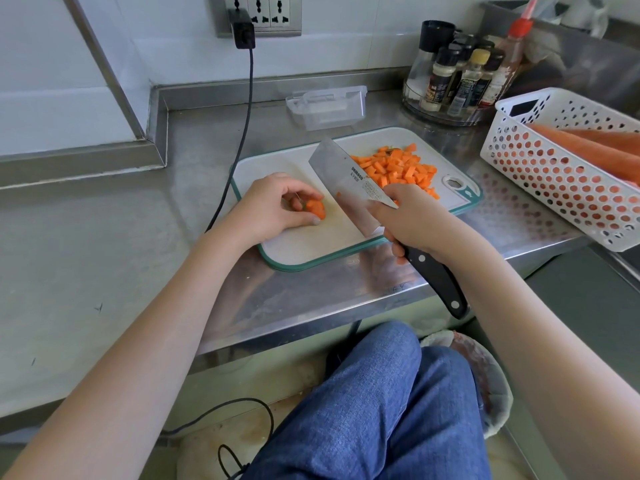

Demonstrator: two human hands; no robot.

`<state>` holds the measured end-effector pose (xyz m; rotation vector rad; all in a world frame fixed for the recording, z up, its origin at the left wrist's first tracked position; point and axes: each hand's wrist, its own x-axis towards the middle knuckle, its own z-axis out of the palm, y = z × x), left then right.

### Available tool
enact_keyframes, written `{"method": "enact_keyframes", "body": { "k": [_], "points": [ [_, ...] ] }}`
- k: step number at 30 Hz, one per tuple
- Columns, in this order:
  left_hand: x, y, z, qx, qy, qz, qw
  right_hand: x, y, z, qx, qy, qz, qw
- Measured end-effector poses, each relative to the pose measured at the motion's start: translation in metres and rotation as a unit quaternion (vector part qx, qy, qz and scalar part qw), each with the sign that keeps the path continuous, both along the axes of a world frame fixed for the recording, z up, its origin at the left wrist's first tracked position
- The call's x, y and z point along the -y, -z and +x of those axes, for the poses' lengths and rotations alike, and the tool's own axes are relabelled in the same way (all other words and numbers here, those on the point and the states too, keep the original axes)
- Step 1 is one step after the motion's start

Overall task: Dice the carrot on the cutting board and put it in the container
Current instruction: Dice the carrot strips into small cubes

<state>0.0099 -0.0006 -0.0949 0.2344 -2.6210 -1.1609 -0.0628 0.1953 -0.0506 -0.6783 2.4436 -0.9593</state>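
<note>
A: Head view, cutting board centre. Progress?

B: Mostly diced. Heap of carrot cubes at 2 o'clock on board, behind cleaver. One short carrot stub left at 9 o'clock. Container at 12 o'clock beyond board, clear, nothing orange visible inside. Transfer not begun.

A: Grips?

B: Left hand curled, fingertips pinching stub against board. Right hand wrapped round cleaver where blade meets black handle, thumb on blade flat; blade tilted, edge near board, just right of stub.

A: Look of carrot?

B: Bright orange, cubes small and fairly even. Stub rounded, cut face toward blade. Whole carrots in white basket at 3 o'clock.
</note>
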Motion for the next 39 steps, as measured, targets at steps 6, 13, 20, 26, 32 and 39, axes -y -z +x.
{"method": "enact_keyframes", "body": {
  "k": [6, 13, 20, 26, 32, 39],
  "points": [
    [-0.005, 0.0, 0.003, -0.03, -0.024, 0.07, 0.997, 0.0, 0.0, 0.002, 0.005, -0.001, -0.011, 1.0],
    [-0.01, 0.001, 0.002, -0.056, -0.026, 0.07, 0.996, -0.001, 0.0, 0.003, 0.007, -0.003, -0.012, 1.0],
    [-0.004, -0.001, 0.003, -0.02, -0.006, 0.109, 0.994, -0.002, 0.002, 0.0, 0.011, 0.001, -0.012, 1.0],
    [-0.006, 0.001, 0.004, -0.074, -0.04, 0.143, 0.986, -0.003, 0.002, 0.0, 0.012, -0.001, -0.018, 1.0],
    [-0.005, -0.001, 0.008, -0.048, -0.025, 0.117, 0.992, -0.003, 0.002, 0.001, 0.01, -0.004, -0.015, 1.0],
    [-0.013, 0.001, 0.005, -0.047, -0.011, 0.054, 0.997, -0.004, 0.0, 0.002, 0.017, 0.004, -0.017, 1.0]
  ]
}}
